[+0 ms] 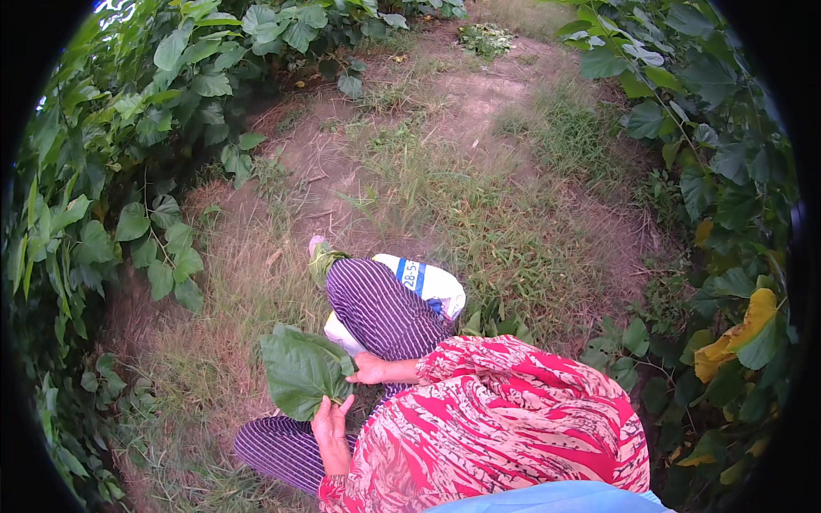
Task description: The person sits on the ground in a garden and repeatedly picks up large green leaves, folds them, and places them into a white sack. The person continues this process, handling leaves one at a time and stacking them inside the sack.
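Broad green leaves [301, 372], likely mulberry, lie flat together between my hands; how many overlap cannot be told. My left hand [330, 429] grips them at the lower edge near the stems, palm turned up. On the right edge of the leaves, my right hand [369, 369] pinches the margin with its fingertips. Both hands are in front of my lap, between my bent knees in striped trousers [385, 308]. Beneath my right leg, a white plastic sack [442, 280] with a blue band bears printed writing. Most of it is hidden by the leg.
Leafy bushes [192, 64] line the left side, and more leafy branches [718, 147] with some yellow leaves [737, 340] crowd the right. Grass and bare soil [474, 102] form a strip between them. A pile of leaves [485, 40] lies farther along the strip.
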Motion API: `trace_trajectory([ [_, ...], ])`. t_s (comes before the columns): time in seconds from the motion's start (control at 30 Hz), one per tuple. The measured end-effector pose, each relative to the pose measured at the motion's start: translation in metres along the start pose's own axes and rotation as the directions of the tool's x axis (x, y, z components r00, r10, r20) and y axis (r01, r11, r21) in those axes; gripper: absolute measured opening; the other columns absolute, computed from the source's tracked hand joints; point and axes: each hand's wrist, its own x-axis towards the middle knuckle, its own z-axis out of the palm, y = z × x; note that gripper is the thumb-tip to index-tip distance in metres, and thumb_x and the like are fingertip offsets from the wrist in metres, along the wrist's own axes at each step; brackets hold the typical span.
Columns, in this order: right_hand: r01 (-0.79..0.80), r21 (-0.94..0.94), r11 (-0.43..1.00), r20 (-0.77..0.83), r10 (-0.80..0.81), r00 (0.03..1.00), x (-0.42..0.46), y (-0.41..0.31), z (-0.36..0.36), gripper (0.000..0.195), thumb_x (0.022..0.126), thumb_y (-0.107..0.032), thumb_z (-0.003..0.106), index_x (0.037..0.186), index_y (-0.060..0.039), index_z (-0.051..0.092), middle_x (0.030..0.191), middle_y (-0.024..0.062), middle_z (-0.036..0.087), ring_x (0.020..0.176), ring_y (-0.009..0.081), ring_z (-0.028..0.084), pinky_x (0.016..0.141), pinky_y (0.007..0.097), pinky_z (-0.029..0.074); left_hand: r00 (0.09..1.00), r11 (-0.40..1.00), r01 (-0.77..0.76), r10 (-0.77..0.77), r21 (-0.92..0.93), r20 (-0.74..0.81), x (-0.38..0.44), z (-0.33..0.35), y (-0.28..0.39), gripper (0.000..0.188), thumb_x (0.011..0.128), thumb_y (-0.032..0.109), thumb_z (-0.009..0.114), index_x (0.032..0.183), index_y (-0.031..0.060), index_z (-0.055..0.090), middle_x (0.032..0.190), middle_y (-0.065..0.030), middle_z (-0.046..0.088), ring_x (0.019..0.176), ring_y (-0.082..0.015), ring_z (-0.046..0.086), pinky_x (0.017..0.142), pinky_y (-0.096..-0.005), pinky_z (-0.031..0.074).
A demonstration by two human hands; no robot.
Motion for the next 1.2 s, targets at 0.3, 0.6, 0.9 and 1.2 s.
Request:
trace_trajectory([
  [0.3,-0.146,0.195,0.970,0.177,0.111,0.978,0.015,0.019,0.014,0.017,0.078,-0.017,0.066,0.071,-0.0015,0.063,0.058,0.0070,0.060,0.048,0.0136,0.056,0.047,0.0293,0.046,0.998,0.964,-0.007,-0.009,-0.264,-0.059,0.011,-0.016,-0.005,0.047,0.084,0.001,0.055,0.128,0.0034,0.037,0.125,-0.0145,0.049,0.114,-0.0329,0.050,0.092,-0.0566,0.044],
  [0.6,0.223,-0.238,0.945,0.317,-0.141,0.938,0.014,0.030,0.016,0.029,0.080,-0.027,0.058,0.093,-0.0019,0.066,0.080,0.0142,0.067,0.074,0.0258,0.064,0.070,0.0356,0.050,0.944,0.878,-0.201,0.055,-0.435,-0.324,0.022,-0.038,0.000,0.042,0.089,0.003,0.050,0.129,0.0091,0.038,0.129,-0.0094,0.046,0.117,-0.0308,0.047,0.093,-0.0601,0.040],
  [0.9,0.446,-0.396,0.802,0.502,-0.218,0.837,0.019,0.060,0.038,0.026,0.081,-0.028,0.054,0.091,-0.0075,0.066,0.089,0.0167,0.065,0.086,0.0316,0.062,0.076,0.0413,0.048,0.898,0.550,-0.441,0.271,0.710,0.348,-0.010,0.045,0.004,0.022,0.082,-0.003,0.058,0.103,0.0006,0.060,0.106,-0.0056,0.061,0.095,-0.0180,0.059,0.086,-0.0307,0.047],
  [1.2,0.441,-0.419,0.794,0.588,-0.133,0.798,0.007,0.018,0.016,0.030,0.082,-0.030,0.053,0.098,-0.0075,0.065,0.092,0.0166,0.065,0.089,0.0324,0.061,0.079,0.0410,0.048,0.920,0.932,-0.338,0.299,-0.128,-0.255,-0.001,0.011,0.015,0.042,0.088,0.002,0.053,0.127,0.0079,0.039,0.122,-0.0084,0.050,0.109,-0.0259,0.052,0.090,-0.0527,0.046],
])
